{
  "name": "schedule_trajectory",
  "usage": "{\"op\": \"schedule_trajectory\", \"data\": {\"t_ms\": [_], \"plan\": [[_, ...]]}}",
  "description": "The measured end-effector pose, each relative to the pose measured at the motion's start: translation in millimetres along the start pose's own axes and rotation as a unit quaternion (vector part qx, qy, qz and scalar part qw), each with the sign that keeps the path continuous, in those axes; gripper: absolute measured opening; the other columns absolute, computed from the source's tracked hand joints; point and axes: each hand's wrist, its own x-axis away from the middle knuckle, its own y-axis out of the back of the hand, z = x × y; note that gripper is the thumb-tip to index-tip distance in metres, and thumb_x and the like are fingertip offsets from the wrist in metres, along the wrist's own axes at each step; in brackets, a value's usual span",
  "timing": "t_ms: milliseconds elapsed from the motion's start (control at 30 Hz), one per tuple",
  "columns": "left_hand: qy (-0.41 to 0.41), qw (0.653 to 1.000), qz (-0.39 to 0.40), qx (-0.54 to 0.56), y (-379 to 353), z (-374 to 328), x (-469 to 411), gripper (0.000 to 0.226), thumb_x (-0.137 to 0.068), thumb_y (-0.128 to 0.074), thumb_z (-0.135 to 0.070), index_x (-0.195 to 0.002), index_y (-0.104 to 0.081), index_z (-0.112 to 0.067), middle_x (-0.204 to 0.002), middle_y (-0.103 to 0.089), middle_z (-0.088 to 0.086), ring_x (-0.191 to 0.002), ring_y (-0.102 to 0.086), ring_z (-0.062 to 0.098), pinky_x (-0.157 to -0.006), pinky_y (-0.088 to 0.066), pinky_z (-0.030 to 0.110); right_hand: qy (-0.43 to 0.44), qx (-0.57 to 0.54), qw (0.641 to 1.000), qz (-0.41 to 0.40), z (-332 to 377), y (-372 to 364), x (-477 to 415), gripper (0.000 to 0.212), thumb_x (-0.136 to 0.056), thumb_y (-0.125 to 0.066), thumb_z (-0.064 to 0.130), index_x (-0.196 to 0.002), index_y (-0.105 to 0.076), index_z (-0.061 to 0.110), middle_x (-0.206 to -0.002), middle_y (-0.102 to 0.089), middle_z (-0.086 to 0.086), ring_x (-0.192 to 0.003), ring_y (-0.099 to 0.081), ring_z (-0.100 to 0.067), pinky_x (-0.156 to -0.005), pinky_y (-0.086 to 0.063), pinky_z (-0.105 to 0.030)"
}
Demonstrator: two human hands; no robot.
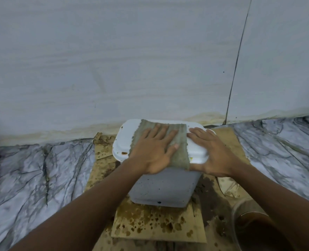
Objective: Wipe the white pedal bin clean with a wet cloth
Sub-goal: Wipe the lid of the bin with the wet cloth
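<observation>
Cardboard [150, 225], stained with brown blotches, lies on the marble-veined floor [32, 169], and at its near right corner sits a clear tub [248, 207] with brown liquid in it. The white bin [164, 189] stands on the far half of the cardboard, close against the wall [132, 60], and its front face is flecked with dark specks. Both bare forearms reach in from the near edge to the bin's top. The left hand [153, 151] lies flat on a grey-green cloth [181, 156], its fingers [155, 132] straight and spread, pressing the cloth down on the lid [126, 140] rather than gripping it. The cloth covers the middle of the lid from back to front and hangs a little over the front edge. The right hand [215, 156] rests on the bare right part of the lid, just beside the cloth, with the fingers straight across the top and the thumb along the front edge; it grips nothing. A small brown smear shows at the lid's near left corner. A dark vertical seam runs down the wall beyond the bin's right side, and yellowish staining marks the wall's foot.
</observation>
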Motion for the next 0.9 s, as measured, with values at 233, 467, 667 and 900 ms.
{"op": "schedule_trajectory", "data": {"t_ms": [233, 467, 667, 900], "plan": [[0.112, 0.994, 0.007, 0.001, 20, 66, -2, 0.065, -0.101, -0.010, -0.065, -0.160, 0.001, -0.039, -0.169, 0.005, -0.004, -0.155, 0.008, 0.015, -0.126, 0.003, 0.043, -0.013, 0.003, 1.000, 0.008, 8, 0, -5, 0.114, -0.060, -0.059, 0.090, -0.156, -0.028, 0.035, -0.166, -0.016, 0.014, -0.153, -0.005, -0.001, -0.125, 0.007, -0.030], [0.080, 0.996, 0.033, -0.013, 11, 6, -44, 0.069, -0.101, -0.012, -0.062, -0.161, 0.002, -0.031, -0.169, 0.007, 0.002, -0.155, 0.012, 0.023, -0.125, 0.004, 0.050, -0.017, -0.002, 1.000, 0.010, 5, 2, -5, 0.118, -0.059, -0.059, 0.090, -0.157, -0.029, 0.030, -0.166, -0.019, 0.010, -0.154, -0.008, -0.005, -0.127, 0.002, -0.035], [-0.005, 1.000, 0.009, -0.007, 3, 4, 1, 0.064, -0.101, -0.009, -0.064, -0.158, 0.008, -0.041, -0.167, 0.013, -0.009, -0.152, 0.019, 0.009, -0.125, 0.011, 0.037, -0.003, -0.001, 1.000, 0.008, 5, 1, -3, 0.114, -0.064, -0.061, 0.087, -0.157, -0.031, 0.028, -0.166, -0.021, 0.009, -0.154, -0.011, -0.008, -0.127, -0.005, -0.045], [0.093, 0.996, 0.012, -0.014, 13, 32, -14, 0.069, -0.098, -0.007, -0.069, -0.159, 0.003, -0.040, -0.169, 0.008, -0.004, -0.155, 0.011, 0.015, -0.126, 0.003, 0.044, -0.035, -0.014, 0.999, 0.023, 14, 7, -4, 0.111, -0.068, -0.074, 0.074, -0.158, -0.026, 0.031, -0.167, -0.012, 0.012, -0.154, 0.000, -0.001, -0.125, 0.009, -0.030]]}}
